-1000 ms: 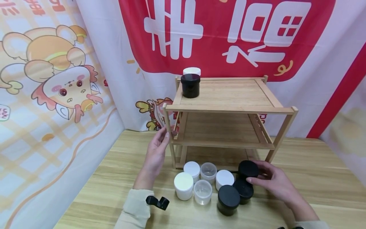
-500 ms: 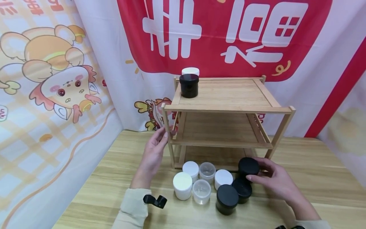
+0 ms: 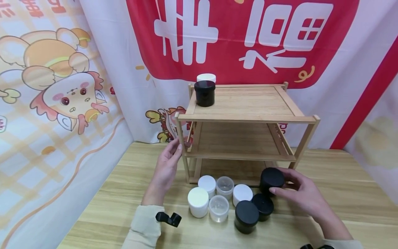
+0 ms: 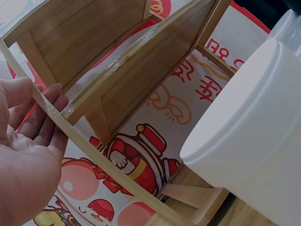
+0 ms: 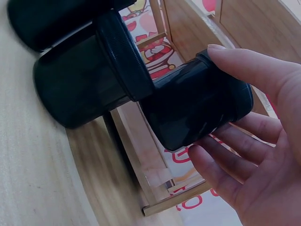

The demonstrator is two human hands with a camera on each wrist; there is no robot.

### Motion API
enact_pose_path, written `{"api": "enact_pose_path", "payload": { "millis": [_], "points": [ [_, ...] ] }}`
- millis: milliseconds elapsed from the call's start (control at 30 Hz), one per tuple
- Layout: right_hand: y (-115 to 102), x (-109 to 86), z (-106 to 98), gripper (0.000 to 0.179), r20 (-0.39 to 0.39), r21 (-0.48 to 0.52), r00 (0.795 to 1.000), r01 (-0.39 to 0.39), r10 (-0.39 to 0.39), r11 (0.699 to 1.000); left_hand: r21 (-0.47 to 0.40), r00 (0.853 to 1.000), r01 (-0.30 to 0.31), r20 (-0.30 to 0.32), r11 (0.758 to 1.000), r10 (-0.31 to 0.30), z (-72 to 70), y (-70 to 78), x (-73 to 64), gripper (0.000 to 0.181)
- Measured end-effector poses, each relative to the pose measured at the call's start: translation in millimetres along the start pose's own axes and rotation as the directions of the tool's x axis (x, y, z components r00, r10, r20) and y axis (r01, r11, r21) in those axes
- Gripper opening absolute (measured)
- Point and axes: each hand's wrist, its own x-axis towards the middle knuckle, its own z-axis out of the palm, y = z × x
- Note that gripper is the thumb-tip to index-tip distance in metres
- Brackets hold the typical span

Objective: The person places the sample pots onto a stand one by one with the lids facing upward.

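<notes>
My right hand (image 3: pixel 303 193) holds a black lidded jar (image 3: pixel 272 180) between thumb and fingers. In the right wrist view the held jar (image 5: pixel 197 106) is raised, its base level with the lid of another black jar (image 5: pixel 80 75). My left hand (image 3: pixel 166 166) grips the front left post (image 4: pixel 101 162) of a wooden three-tier shelf (image 3: pixel 245 118), thumb on one side and fingers behind. Two more black jars, one at the front (image 3: pixel 246 216) and one behind it (image 3: pixel 263 206), stand on the table below my right hand.
White lidded jars (image 3: pixel 198 202) and two clear cups (image 3: pixel 219 208) stand in a group before the shelf. On the top tier's left side are a black jar (image 3: pixel 205 94) and a white jar (image 3: pixel 206 77). A printed cloth (image 3: pixel 140 103) hangs behind.
My right hand has lifted the black jar slightly, up off the black jar beneath and toward the shelf. My left hand keeps its grip on the post. The view has shifted a little.
</notes>
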Motion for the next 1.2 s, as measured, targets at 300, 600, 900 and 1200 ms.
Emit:
{"api": "enact_pose_path", "payload": {
  "millis": [300,600,900,1200],
  "points": [
    [-2.9,-1.9,-3.2,0.077,0.001,-0.002,1.0,-0.023,0.023,1.0,0.018,1.0,-0.011,-0.004,1.0,0.011,0.3,-0.8,-1.6,0.043],
    [-3.9,-3.8,-4.5,0.074,-0.019,0.046,1.0,-0.009,0.01,0.999,0.019,1.0,-0.011,-0.014,1.0,0.012,0.8,-0.8,-1.0,0.046],
    [-8.0,-5.7,-8.7,0.074,-0.033,0.045,0.999,-0.018,0.02,0.999,0.024,1.0,-0.023,0.0,0.999,0.023,1.7,1.6,0.8,0.045],
    [-16.6,-4.7,-13.8,0.07,-0.047,0.054,0.999,0.01,-0.007,0.998,0.054,0.998,0.011,0.056,0.998,-0.014,-7.8,5.7,2.6,0.044]
  ]
}}
